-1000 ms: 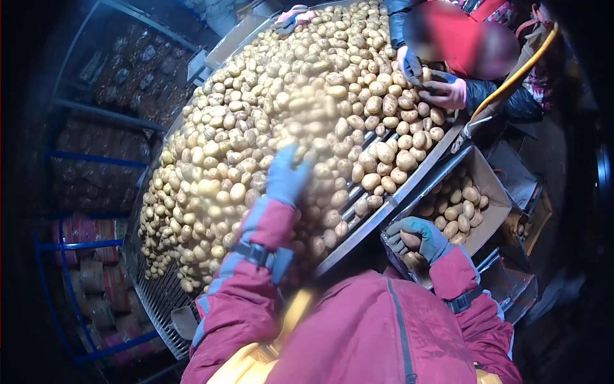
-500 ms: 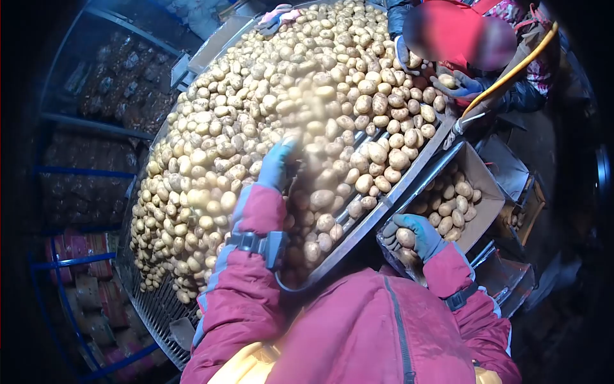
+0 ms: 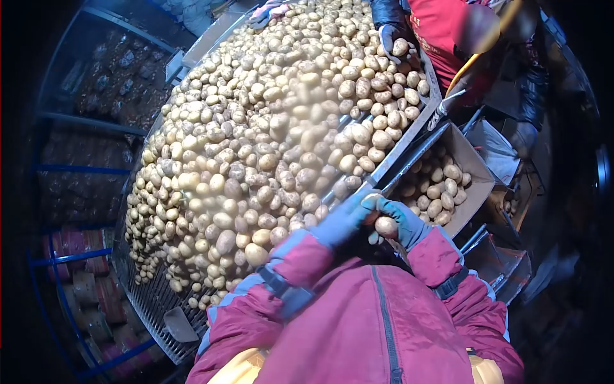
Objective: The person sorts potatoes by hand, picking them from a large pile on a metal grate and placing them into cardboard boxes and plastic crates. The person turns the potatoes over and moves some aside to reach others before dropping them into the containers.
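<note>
My left hand, in a blue-grey glove and smeared by motion, is beside my right hand over the near edge of the sorting table. A potato shows at its fingertips, where the two hands meet. My right hand, in a teal-grey glove, is closed around another potato. Left of the hands, a large heap of potatoes covers the slatted table. Just beyond my right hand stands an open box with several potatoes in it.
A co-worker in a red apron stands at the far right, one gloved hand by a potato. Another gloved hand rests at the far edge. A yellow hose hangs near the metal table rim. Blue racks stand left.
My left hand has moved from the heap back and right to my right hand. The co-worker's one hand has gone from the heap down toward the boxes.
</note>
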Available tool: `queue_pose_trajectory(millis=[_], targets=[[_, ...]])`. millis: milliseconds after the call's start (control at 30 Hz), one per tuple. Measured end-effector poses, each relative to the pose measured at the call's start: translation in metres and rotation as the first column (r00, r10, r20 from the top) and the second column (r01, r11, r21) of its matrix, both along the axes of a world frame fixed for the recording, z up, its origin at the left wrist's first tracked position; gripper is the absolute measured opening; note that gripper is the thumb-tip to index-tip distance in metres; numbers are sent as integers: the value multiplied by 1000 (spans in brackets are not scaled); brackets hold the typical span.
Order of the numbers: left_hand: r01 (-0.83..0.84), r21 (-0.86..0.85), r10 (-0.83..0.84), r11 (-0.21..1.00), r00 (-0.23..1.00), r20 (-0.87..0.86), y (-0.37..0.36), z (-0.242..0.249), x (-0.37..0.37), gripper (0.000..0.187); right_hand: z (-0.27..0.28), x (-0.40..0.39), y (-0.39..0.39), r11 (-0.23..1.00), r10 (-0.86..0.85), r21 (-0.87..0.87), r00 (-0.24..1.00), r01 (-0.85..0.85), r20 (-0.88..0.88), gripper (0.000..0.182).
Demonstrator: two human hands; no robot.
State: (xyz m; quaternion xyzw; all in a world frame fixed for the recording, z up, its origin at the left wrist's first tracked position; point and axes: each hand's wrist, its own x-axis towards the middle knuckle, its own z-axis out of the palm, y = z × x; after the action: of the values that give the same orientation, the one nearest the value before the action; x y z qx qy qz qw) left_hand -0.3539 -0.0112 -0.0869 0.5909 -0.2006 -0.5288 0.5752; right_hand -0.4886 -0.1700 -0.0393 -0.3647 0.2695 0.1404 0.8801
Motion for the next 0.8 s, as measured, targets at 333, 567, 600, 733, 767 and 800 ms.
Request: queue_pose_trajectory(millis=[333,567,600,733,767,800], targets=[[-362,256,-155,896,284,946,77,47,55,53,-18,-63,-119,632,454,-694,891,-345,-29,38],[-507,553,-598,661,90,797,98,-2,113,77,-58,-53,-132,938,-85,-340,996,74,-18,35],[-449,612,-580,651,227,783,73,17,117,79,-66,-45,-121,953,-69,-294,997,71,14,35],[-493,361,-246,792,283,927,8,-34,113,85,-67,-8,-69,967,30,-254,995,-5,95,38],[-446,304,-161,842,330,930,-7,-36,105,88,-66,0,-59,958,61,-283,994,-32,95,40],[-399,243,-80,884,382,921,-23,-39,98,91,-55,8,-50,964,69,-262,994,-43,90,39]])
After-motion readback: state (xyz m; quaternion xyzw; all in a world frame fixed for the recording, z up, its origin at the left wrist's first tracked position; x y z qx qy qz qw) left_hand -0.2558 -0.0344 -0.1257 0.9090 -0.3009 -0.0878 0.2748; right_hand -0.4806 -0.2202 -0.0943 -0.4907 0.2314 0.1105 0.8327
